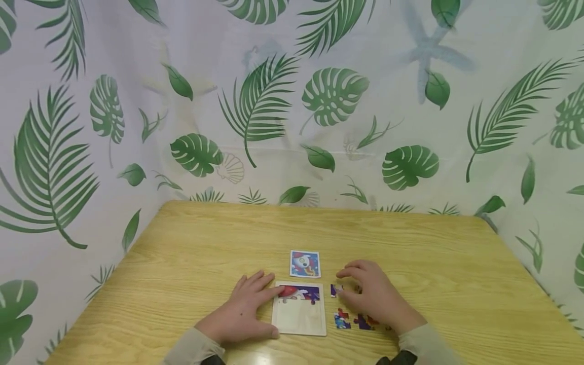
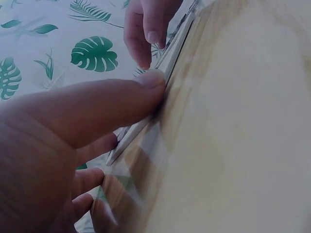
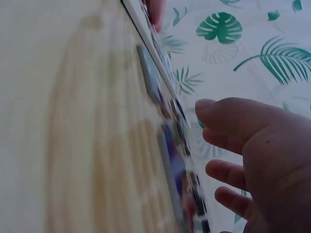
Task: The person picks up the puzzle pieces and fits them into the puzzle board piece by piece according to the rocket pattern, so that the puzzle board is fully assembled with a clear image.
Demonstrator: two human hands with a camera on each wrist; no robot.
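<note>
A square puzzle tray (image 1: 299, 319) lies on the table in front of the person. Along its far side sits a row of joined puzzle pieces (image 1: 301, 292); its nearer part shows bare pale board. The left hand (image 1: 244, 312) rests at the tray's left side, fingers spread. One fingertip lies over the pieces, and in the left wrist view the thumb (image 2: 116, 102) touches the tray's edge. Right of the tray, the right hand (image 1: 376, 295) is over loose puzzle pieces (image 1: 342, 320), its fingers slightly bent. The right wrist view shows a gap between its thumb (image 3: 228, 114) and the pieces.
A small picture card (image 1: 305, 264) with a white rocket-like shape lies just beyond the tray. The wooden table (image 1: 205, 243) reaches back to a white leaf-print curtain (image 1: 283, 177), which also hangs along both sides.
</note>
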